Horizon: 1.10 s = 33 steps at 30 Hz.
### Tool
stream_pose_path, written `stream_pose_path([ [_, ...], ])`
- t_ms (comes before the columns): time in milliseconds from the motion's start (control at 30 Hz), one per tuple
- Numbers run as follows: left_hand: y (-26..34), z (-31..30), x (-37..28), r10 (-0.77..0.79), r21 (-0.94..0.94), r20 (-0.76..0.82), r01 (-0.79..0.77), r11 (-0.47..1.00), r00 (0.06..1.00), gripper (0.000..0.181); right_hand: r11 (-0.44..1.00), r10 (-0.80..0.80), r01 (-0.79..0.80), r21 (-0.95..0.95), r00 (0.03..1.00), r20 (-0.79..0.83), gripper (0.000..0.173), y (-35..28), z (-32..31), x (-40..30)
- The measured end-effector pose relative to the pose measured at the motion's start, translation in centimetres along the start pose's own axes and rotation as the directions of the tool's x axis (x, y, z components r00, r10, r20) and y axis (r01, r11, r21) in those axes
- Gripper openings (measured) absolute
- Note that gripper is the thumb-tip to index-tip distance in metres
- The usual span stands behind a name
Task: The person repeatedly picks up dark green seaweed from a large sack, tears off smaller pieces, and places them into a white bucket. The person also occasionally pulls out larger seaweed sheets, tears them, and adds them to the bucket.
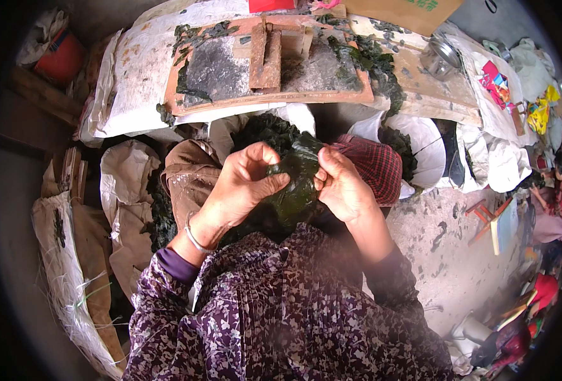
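Observation:
A dark green, glossy sheet of what looks like seaweed (pixel 292 193) is stretched between my hands above my lap. My left hand (pixel 245 183) pinches its left edge between thumb and fingers, and a bracelet circles that wrist. With thumb and curled fingers, my right hand (pixel 340 181) grips the upper right edge. Just beyond the hands, a pile of the same dark leaves (pixel 266 131) fills an open white sack. On the low table ahead, a wooden board with a dark top (pixel 223 66) carries an upright wooden block fixture (pixel 265 62), with leaves scattered around it.
A glass jar with a metal lid (pixel 440 55) lies at the table's right. White sacks (pixel 416 143) with dark leaves stand under the table edge. At left are a folded sack (pixel 128 176) and a red bucket (pixel 62 55). Other people sit at far right, near a small red stool (pixel 488 214).

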<state>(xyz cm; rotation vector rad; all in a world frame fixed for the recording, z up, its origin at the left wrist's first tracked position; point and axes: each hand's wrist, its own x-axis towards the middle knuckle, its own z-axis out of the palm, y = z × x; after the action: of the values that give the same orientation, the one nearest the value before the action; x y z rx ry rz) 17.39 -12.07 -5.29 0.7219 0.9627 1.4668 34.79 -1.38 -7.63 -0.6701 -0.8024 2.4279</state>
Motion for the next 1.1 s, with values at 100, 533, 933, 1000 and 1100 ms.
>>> stream_pose_path([
  [100, 1.7, 0.6, 1.0, 0.025, 0.122, 0.06, -0.032, 0.992, 0.998, 0.02, 0.989, 0.14, -0.136, -0.062, 0.988, 0.058, 0.035, -0.3, 0.4, 0.1],
  [533, 6.8, 0.3, 4.5, -0.133, 0.325, 0.216, 0.057, 0.944, 0.967, 0.017, 0.184, -0.654, 0.588, -0.787, 0.671, 0.349, 0.009, -5.4, 5.5, 2.0],
  [933, 4.4, -0.5, 3.5, 0.015, 0.374, 0.065, -0.038, 0.927, 0.998, 0.017, 0.737, -0.576, 0.543, -0.402, 0.816, 0.046, 0.033, -4.8, 6.2, 4.0],
  [1000, 3.3, 0.2, 3.3, 0.028, 0.13, -0.002, -0.027, 0.991, 1.0, 0.018, 0.779, -0.54, 0.503, -0.374, 0.842, 0.007, 0.032, -4.3, 6.0, 4.1],
  [1100, 1.9, 0.5, 2.7, 0.059, -0.098, -0.054, -0.064, 0.993, 0.997, 0.021, 0.836, -0.476, 0.453, -0.308, 0.879, 0.001, 0.029, -3.7, 5.9, 3.9],
])
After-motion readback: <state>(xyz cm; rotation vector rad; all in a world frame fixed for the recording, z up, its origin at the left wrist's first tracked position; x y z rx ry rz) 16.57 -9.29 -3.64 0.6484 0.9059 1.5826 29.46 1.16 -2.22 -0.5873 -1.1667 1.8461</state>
